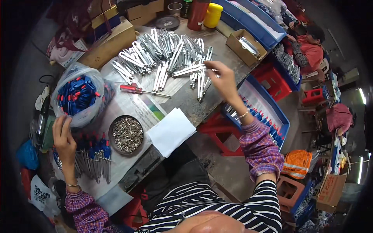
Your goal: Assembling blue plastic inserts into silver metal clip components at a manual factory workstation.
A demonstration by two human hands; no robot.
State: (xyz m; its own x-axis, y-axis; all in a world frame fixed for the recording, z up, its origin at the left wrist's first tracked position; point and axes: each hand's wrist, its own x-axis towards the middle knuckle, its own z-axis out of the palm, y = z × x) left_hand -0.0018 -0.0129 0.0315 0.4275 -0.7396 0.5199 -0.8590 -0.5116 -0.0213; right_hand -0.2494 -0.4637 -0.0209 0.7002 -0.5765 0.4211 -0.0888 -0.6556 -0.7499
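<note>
My left hand (65, 143) is raised at the near edge of a clear plastic bag (101, 83). Its fingers are stretched out with nothing in them. Inside the bag are blue plastic parts (77, 95) with red tips. Over on the right, my right hand (222, 79) has its fingertips closed at the end of a slim silver metal strip (189, 70), at the edge of a large heap of similar metal pieces (155, 52). Below my left hand lie several metal rods with blue-and-red ends (97, 155). A round dish (110, 141) holds many small metal pins (127, 134).
A red-handled screwdriver (132, 89) and a stack of white paper (173, 130) lie on the table. A blue tray (285, 128) of finished-looking tools rests on red stools (221, 136) at right. A cardboard box (237, 42) and yellow jar (213, 15) stand behind. Other people sit farther right.
</note>
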